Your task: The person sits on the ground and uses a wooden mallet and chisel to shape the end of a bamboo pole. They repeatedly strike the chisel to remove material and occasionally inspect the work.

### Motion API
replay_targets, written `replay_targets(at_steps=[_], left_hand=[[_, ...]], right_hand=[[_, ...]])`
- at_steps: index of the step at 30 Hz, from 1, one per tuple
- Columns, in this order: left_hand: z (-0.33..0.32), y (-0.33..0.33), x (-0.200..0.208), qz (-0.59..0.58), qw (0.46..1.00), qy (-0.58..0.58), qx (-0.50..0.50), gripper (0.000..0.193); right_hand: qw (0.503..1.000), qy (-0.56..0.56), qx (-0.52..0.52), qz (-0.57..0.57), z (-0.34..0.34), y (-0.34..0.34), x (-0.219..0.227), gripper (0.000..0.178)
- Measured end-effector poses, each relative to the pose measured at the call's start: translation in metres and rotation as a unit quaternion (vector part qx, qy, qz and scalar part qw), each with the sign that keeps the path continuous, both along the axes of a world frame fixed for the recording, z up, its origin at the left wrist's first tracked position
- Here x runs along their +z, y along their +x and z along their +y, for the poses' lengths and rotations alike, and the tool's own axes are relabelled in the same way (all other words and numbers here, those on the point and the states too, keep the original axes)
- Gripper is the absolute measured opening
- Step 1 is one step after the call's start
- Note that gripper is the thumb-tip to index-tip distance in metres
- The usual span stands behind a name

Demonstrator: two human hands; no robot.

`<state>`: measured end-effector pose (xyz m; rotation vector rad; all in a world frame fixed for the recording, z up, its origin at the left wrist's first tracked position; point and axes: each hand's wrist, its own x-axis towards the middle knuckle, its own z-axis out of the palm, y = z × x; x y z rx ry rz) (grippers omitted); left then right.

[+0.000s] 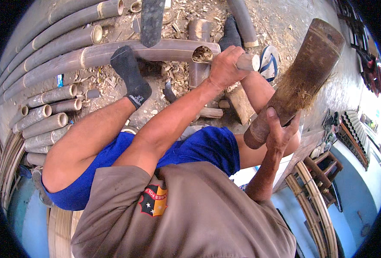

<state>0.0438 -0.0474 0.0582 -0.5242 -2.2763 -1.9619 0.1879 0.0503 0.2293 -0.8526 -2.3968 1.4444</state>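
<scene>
At the right end of the bamboo pole (164, 49), the left hand (225, 66) grips a wooden handle (247, 62); beyond it, the right hand (280, 130) grasps a frayed club (300, 84). Steady, square strikes should work best.

tbh your floor (287, 26) is grey w/ loads of wood chips (184, 10); pale blue surface (367, 189) & bright light (377, 107) on yr right

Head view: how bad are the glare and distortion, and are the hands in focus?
Head view: glare whites out the bright opening at right; fisheye distortion curves the bamboo poles at left, with black corners; the left hand on the wooden handle and the right hand on the worn brown mallet look reasonably sharp, without obvious motion blur.
</scene>
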Motion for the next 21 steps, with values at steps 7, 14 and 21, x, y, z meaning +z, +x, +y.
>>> replay_targets(at_steps=[7, 14, 21], left_hand=[[-0.003, -0.003, -0.006, -0.039, 0.998, 0.033, 0.026, 0.036], [-0.008, -0.015, -0.004, -0.099, 0.992, 0.067, 0.050, 0.036], [-0.020, -0.019, -0.011, -0.155, 0.984, 0.083, -0.023, 0.033]], right_hand=[[0.999, 0.047, 0.011, -0.015, -0.001, -0.017, -0.002, 0.068], [0.993, 0.026, 0.060, 0.103, 0.017, -0.041, 0.028, 0.071], [0.984, 0.107, 0.090, -0.109, 0.003, -0.045, -0.020, 0.065]])
